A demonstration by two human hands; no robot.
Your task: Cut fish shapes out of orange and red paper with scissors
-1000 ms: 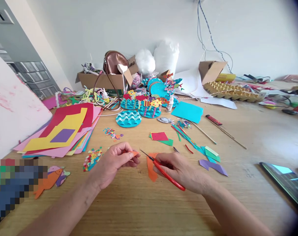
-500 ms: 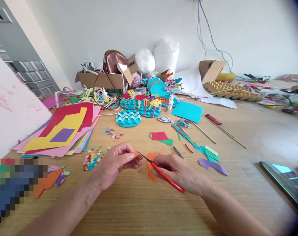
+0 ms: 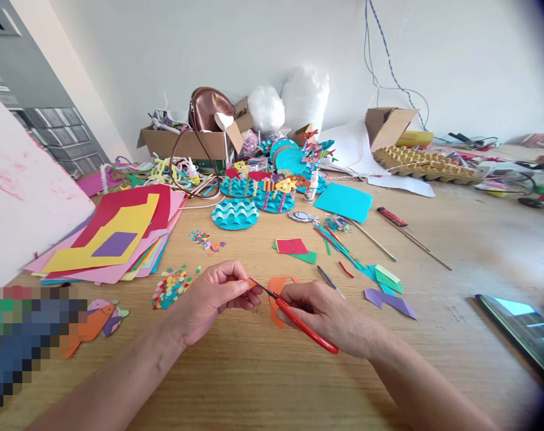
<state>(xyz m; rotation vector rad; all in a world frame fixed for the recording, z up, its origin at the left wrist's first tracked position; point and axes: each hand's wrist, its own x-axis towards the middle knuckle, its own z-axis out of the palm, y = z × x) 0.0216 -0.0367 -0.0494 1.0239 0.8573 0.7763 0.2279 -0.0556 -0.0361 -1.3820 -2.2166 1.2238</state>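
Here the wooden table takes up nearly everything in sight, strewn with craft things. At the left edge sits a stack of coloured paper sheets, red and yellow on top; farther back is an open cardboard box, and in front of it a cluster of teal wave-patterned discs. A tablet lies at the right edge.

Nearer in, the person's left hand is curled, thumb and fingertips pinched shut on a small orange paper scrap, held just above the table. The right hand is closed around the red-handled scissors, fingers wrapped on the handles, the blades pointing left and up so their tips meet the scrap. How wide the blades stand I cannot tell.

Beneath the scissors, flat on the wood between the two hands, lies a larger orange paper piece, partly covered by the right hand's fingers. Just left of the left hand is a heap of small paper dots in many colours.
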